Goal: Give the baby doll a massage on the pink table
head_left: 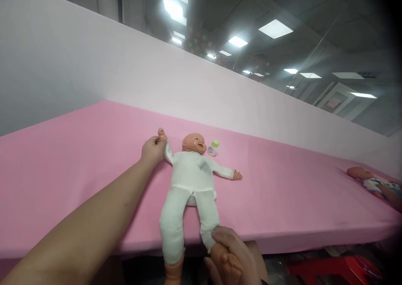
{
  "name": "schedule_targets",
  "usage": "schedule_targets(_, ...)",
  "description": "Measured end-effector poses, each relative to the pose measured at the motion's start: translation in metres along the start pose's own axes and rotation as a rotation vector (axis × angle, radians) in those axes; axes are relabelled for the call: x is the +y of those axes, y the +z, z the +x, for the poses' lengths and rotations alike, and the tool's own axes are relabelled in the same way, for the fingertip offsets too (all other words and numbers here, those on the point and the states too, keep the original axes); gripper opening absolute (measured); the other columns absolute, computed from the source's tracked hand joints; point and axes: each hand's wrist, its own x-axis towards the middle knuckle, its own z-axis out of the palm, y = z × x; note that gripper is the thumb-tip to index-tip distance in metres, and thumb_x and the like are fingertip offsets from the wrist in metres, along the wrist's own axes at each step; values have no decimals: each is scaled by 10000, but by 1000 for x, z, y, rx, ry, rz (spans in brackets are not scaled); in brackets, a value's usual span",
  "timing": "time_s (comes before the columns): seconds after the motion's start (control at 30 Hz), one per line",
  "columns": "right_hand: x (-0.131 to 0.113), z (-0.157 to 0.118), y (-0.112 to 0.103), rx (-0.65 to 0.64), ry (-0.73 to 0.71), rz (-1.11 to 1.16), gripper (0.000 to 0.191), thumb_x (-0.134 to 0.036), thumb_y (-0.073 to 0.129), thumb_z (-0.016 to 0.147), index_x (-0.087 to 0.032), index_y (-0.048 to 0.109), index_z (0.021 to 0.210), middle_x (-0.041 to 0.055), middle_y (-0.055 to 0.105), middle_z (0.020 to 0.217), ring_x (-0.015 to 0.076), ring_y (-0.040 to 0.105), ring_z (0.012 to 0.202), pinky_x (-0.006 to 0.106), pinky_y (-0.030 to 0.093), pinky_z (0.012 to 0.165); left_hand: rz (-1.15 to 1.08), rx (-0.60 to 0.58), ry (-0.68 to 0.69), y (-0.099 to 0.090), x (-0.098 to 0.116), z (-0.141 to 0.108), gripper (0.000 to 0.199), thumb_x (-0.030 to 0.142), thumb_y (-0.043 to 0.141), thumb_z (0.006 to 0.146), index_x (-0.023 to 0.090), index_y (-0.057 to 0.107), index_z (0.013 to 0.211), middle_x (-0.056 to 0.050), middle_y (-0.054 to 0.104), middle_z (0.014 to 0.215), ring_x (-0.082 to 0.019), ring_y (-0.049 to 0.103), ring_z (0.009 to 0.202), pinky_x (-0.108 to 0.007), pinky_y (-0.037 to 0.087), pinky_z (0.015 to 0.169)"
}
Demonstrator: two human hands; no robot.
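Note:
A baby doll (193,172) in a white cloth suit lies face up on the pink table cover (282,193), its legs reaching past the front edge. My left hand (153,149) is closed on the doll's raised hand, beside its head. Around the doll's lower leg and foot, at the bottom of the view, my right hand (235,251) is wrapped. A small bottle (213,148) with a green cap lies next to the doll's head. The doll's other arm stretches out to the right and nothing holds it.
At the far right a second doll (361,174) lies on the pink cover, with part of another person's arm (389,197) over it. A red plastic object (333,270) stands below the table's front edge. Behind the table rises a white wall (188,88).

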Motion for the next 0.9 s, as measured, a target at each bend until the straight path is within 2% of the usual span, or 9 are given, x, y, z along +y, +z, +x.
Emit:
schedule_targets(0.07,5,5,-3,-10,-39,-28,447,-228,752,838,-197,606,1258,120,717,1156,269,760,992,315,681,798,-9,15,111,0,7,-7,321,533,599,895,228,685,952,-19,723,884,-202,655,801,-276,457,663)
schedule_targets(0.13,7,14,-2,22,-34,-42,436,-221,753,857,-193,602,1265,139,689,1226,278,728,1095,353,663,893,37,-17,226,0,17,-18,307,503,593,910,232,702,1002,-13,728,898,-195,650,807,-275,456,675)
schedule_targets(0.23,12,35,5,70,58,-40,378,-241,702,922,-223,603,1286,139,620,1358,280,657,1230,432,602,1029,172,-171,409,4,33,-35,336,495,580,927,245,736,1086,-19,752,941,-214,657,831,-299,470,707)
schedule_targets(0.3,19,51,12,60,100,-35,366,-266,684,942,-246,609,1300,125,586,1416,281,618,1285,463,564,1081,293,-291,575,9,40,-44,347,481,612,912,268,753,1148,-30,765,1021,-246,668,931,-335,492,813)
schedule_targets(0.37,27,66,19,23,103,-45,364,-278,672,946,-254,620,1306,114,577,1442,286,596,1316,469,556,1089,418,-377,741,16,43,-49,341,437,615,919,305,757,1200,-37,761,1114,-271,657,1062,-385,473,954)
schedule_targets(0.43,33,78,24,-45,100,-86,378,-276,640,952,-247,624,1328,114,570,1466,294,599,1316,462,582,1052,528,-415,840,21,43,-52,350,392,577,948,337,742,1252,-37,748,1184,-281,636,1141,-428,437,1033)
schedule_targets(0.57,29,90,36,-203,102,-188,407,-279,569,972,-225,623,1372,123,539,1516,322,653,1245,475,637,936,696,-394,866,26,38,-56,371,417,531,985,336,718,1295,-53,733,1221,-313,614,1156,-479,428,1021)
schedule_targets(0.67,26,96,48,-260,107,-212,403,-300,560,986,-220,625,1376,121,524,1533,340,665,1222,501,642,912,780,-361,870,28,36,-59,375,434,502,1008,324,707,1302,-62,734,1202,-324,610,1106,-489,433,969)
schedule_targets(0.9,49,116,66,-216,112,-143,373,-293,548,1003,-200,625,1356,120,555,1503,319,589,1330,522,548,1084,785,-254,832,38,33,-65,302,365,517,1011,295,718,1226,-65,730,1187,-306,605,1072,-471,417,968)
